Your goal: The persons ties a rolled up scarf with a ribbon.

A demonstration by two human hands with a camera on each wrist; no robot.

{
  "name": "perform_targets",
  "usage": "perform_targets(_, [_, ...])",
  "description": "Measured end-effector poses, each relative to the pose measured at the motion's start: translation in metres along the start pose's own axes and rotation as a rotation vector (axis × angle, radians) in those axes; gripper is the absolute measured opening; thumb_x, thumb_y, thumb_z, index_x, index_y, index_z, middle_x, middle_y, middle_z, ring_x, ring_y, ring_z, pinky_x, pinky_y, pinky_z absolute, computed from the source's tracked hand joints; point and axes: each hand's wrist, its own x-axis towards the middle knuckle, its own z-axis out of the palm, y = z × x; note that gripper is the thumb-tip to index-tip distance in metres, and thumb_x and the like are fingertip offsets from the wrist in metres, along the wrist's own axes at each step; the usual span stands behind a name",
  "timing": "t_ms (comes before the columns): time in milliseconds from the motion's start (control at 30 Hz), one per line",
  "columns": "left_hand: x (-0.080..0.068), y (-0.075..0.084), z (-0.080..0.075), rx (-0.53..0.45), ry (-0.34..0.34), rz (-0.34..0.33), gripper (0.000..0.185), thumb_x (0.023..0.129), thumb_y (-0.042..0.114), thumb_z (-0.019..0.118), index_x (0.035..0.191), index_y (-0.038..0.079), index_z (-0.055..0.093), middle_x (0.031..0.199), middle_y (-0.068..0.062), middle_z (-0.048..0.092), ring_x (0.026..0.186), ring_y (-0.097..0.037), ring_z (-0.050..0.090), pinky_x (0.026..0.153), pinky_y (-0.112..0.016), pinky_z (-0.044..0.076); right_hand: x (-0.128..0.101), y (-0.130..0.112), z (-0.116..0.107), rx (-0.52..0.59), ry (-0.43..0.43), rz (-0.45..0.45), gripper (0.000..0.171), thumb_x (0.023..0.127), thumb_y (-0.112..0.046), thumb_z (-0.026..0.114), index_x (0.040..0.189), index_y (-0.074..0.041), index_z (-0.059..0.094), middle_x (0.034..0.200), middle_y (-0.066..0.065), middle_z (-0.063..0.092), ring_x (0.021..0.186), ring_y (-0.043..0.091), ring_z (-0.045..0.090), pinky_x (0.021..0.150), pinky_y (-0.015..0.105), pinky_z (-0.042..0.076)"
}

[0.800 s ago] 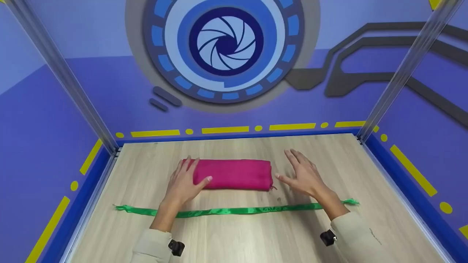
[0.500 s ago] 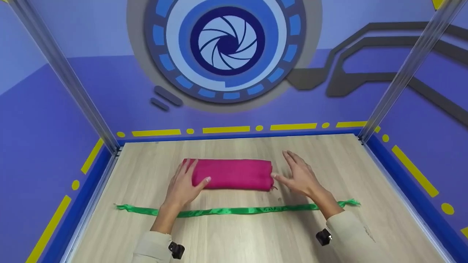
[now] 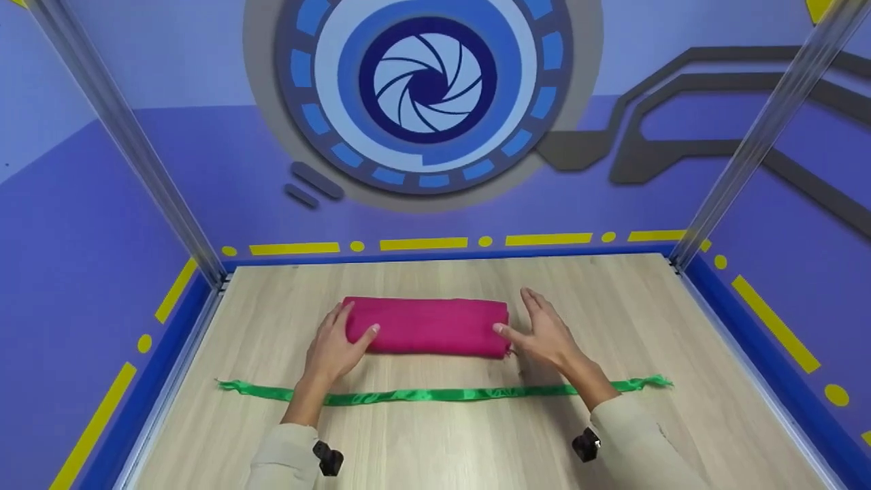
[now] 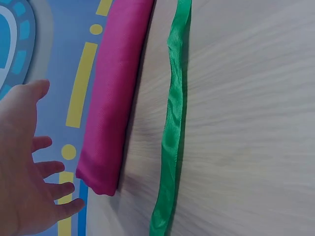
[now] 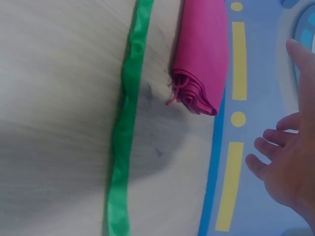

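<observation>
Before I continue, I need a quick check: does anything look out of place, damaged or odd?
Minor oddities only: thin loose strands poke from the folded magenta cloth bundle, at its end by the right hand, and the long green satin ribbon looks frayed at both tips, breaking otherwise neat edges. Nothing appears spilled.

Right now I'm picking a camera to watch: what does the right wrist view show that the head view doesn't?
Only the right wrist view clearly shows the layers at one end of the pink cloth.
Only the head view shows the left hand and both ends of the green ribbon.
Both show cloth, ribbon and the right hand.
</observation>
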Motion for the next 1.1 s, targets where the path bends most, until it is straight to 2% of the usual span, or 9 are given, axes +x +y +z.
perform_targets(133, [0.004, -0.003, 0.002, -0.015, -0.006, -0.032, 0.087, 0.099, 0.053, 0.068, 0.166, 0.009, 0.032, 0.171, -0.02, 0.025, 0.154, -0.044, 0.029, 0.118, -0.068, 0.031, 0.001, 0.002, 0.008, 0.046, 0.004, 0.018, 0.109, 0.091, -0.068, 0.07, 0.165, 0.001, 0.029, 0.167, 0.026, 0.032, 0.153, 0.045, 0.032, 0.119, 0.066, 0.032])
perform_targets(267, [0.008, -0.006, 0.006, -0.029, 0.015, -0.054, 0.087, 0.099, 0.054, 0.067, 0.166, 0.008, 0.033, 0.17, -0.022, 0.027, 0.154, -0.044, 0.03, 0.118, -0.067, 0.032, 0.003, 0.006, 0.017, 0.085, 0.018, 0.036, 0.107, 0.091, -0.065, 0.074, 0.163, 0.002, 0.033, 0.166, 0.025, 0.035, 0.152, 0.045, 0.035, 0.118, 0.065, 0.034])
perform_targets(467, [0.013, -0.007, 0.013, -0.05, 0.043, -0.065, 0.083, 0.101, 0.056, 0.062, 0.164, 0.008, 0.038, 0.169, -0.023, 0.03, 0.153, -0.045, 0.031, 0.12, -0.065, 0.03, 0.005, 0.011, 0.032, 0.134, 0.046, 0.049, 0.095, 0.092, -0.056, 0.079, 0.157, 0.003, 0.043, 0.157, 0.024, 0.046, 0.144, 0.042, 0.046, 0.115, 0.06, 0.041])
perform_targets(600, [0.017, -0.01, 0.019, -0.075, 0.042, -0.078, 0.082, 0.102, 0.056, 0.062, 0.164, 0.008, 0.038, 0.168, -0.023, 0.033, 0.153, -0.046, 0.032, 0.121, -0.065, 0.029, 0.007, 0.013, 0.039, 0.156, 0.055, 0.062, 0.09, 0.093, -0.05, 0.079, 0.155, 0.005, 0.045, 0.154, 0.025, 0.049, 0.142, 0.041, 0.049, 0.115, 0.059, 0.042])
perform_targets(867, [0.032, -0.022, 0.029, -0.198, 0.078, -0.093, 0.079, 0.102, 0.044, 0.066, 0.164, 0.006, 0.034, 0.163, -0.024, 0.039, 0.15, -0.043, 0.037, 0.122, -0.062, 0.03, 0.017, 0.011, 0.05, 0.179, 0.076, 0.085, 0.083, 0.095, -0.038, 0.081, 0.154, 0.008, 0.044, 0.152, 0.026, 0.051, 0.142, 0.043, 0.049, 0.116, 0.055, 0.042])
perform_targets(1100, [0.033, -0.027, 0.031, -0.207, 0.073, -0.064, 0.071, 0.107, 0.03, 0.061, 0.163, -0.002, 0.031, 0.16, -0.031, 0.038, 0.149, -0.048, 0.037, 0.122, -0.062, 0.029, 0.019, 0.016, 0.059, 0.186, 0.085, 0.119, 0.07, 0.096, -0.028, 0.081, 0.148, 0.009, 0.051, 0.139, 0.025, 0.059, 0.13, 0.039, 0.058, 0.11, 0.052, 0.048])
